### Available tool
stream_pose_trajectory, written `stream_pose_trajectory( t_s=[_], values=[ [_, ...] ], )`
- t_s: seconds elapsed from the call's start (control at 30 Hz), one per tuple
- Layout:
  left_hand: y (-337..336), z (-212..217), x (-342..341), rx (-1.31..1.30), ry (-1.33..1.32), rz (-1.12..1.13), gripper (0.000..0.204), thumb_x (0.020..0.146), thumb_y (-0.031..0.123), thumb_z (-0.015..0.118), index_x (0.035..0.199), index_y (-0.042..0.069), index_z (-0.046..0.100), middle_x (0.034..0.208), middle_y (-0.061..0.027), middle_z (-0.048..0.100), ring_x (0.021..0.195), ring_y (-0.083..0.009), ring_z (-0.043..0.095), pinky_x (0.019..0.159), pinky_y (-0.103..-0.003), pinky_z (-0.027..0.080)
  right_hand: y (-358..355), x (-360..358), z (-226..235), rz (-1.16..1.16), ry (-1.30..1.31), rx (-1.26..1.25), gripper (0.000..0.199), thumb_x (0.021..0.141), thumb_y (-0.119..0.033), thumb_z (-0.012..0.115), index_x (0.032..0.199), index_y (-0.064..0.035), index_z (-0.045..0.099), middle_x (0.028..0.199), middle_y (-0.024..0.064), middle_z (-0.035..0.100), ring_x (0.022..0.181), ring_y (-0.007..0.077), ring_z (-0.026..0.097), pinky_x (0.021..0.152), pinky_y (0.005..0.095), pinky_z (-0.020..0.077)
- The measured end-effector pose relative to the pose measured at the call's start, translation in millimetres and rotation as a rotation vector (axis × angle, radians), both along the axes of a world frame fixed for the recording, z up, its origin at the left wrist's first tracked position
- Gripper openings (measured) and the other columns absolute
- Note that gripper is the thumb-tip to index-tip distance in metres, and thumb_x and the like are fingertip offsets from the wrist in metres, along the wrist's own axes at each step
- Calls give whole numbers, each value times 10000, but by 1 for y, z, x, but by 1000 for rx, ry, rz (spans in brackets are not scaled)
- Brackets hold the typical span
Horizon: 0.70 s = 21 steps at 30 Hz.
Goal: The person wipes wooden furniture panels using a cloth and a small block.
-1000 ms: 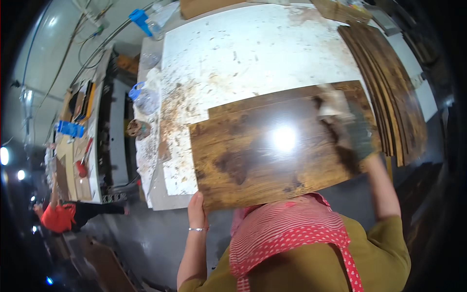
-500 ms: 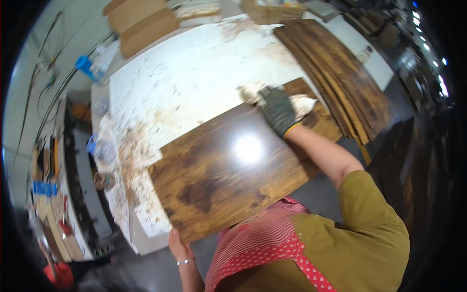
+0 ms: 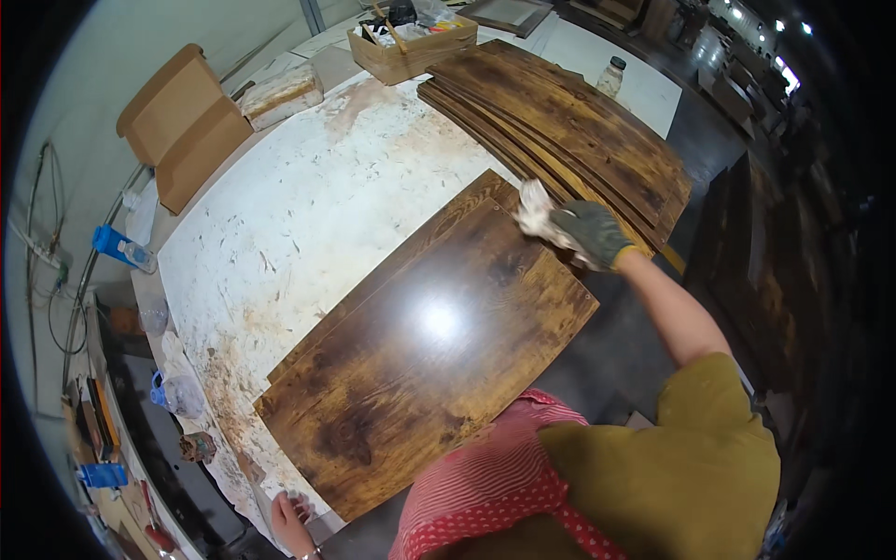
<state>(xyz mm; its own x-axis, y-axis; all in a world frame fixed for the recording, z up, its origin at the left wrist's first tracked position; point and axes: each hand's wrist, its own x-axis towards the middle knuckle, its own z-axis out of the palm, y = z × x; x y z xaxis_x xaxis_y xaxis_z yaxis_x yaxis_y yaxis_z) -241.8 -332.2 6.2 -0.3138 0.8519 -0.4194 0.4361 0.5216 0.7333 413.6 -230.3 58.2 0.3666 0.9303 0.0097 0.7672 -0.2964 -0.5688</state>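
A glossy brown wood-grain board lies tilted across the near side of the white worktable, on top of another dark board whose far edge shows. My right hand, in a dark green glove, grips a crumpled whitish rag by the board's right end. My bare left hand, with a bracelet on the wrist, is at the table's near left edge. Its fingers are apart and hold nothing, a little left of the board's near corner.
A stack of similar boards lies at the far right, near a lidded jar. Along the back stand an open cardboard box, a wrapped block and a carton of tools. Bottles, one blue-topped, line the left edge.
My right hand has slid the rag from the board's far part to its right end. My left hand has let go of the board's near left corner. The view has shifted.
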Motion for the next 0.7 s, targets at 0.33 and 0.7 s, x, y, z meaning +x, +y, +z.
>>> stream_pose_trajectory(
  t_s=[0.33,0.7],
  values=[
    [54,-28,39,14,114,-135,553,886,427,526,1200,-28,513,1152,-196,571,1033,-283,537,885,-361,407,-81,15,-15,203,387,-651,356,785,-377,609,830,-24,623,722,101,623,660,210,618,607,345,480],
    [161,31,85,216,-60,203,601,871,390,552,1254,-58,437,1267,-226,478,1125,-328,468,945,-390,363,-140,33,60,14,966,-261,169,819,-205,634,868,-71,544,605,24,512,449,99,485,365,245,404]
  ],
)
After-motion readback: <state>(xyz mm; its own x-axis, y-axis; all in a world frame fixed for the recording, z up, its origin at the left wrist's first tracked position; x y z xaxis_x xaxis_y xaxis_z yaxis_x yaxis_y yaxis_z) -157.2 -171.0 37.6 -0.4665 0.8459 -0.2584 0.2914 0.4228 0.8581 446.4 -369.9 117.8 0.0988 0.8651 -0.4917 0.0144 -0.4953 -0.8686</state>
